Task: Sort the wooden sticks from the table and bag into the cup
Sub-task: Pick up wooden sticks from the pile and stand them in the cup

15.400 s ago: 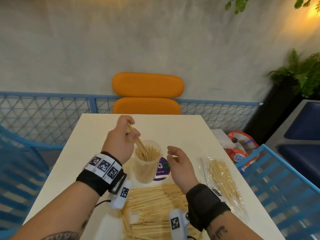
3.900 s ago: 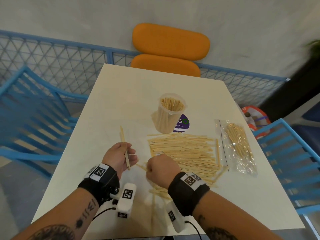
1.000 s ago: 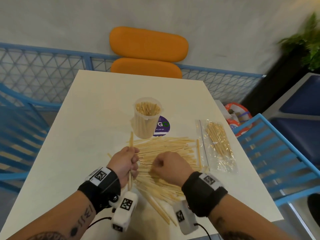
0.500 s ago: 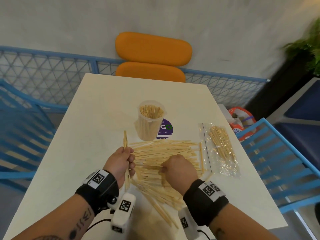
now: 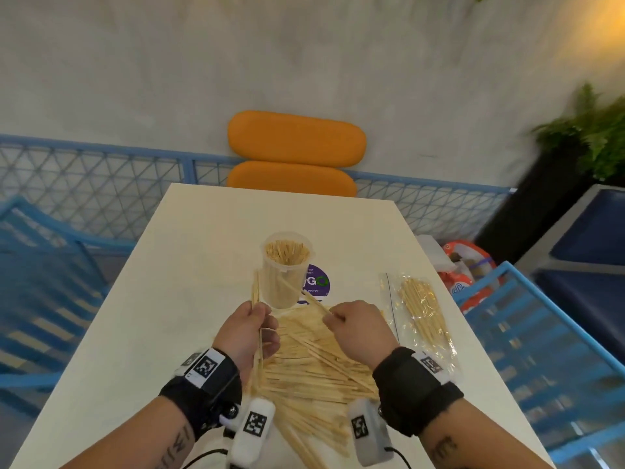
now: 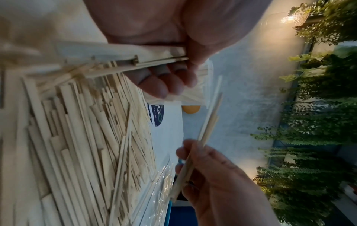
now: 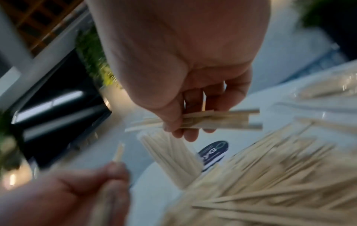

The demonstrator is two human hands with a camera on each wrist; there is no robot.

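While 2 hands grip sticks: 1 cup, 1 bag.

Cup: I see the cup standing on the table, mid-width, sticks upright in it.
Sticker: on the table just right of the cup, partly behind it.
Loose pile: the pile of sticks lies on the table in front of the cup, nearer me.
Bag: the bag lies right of the pile, sticks inside.
Hands: my left hand is over the pile's left edge, my right hand over its right part; both are in front of the cup.
Chair: the chair stands behind the table's far edge.
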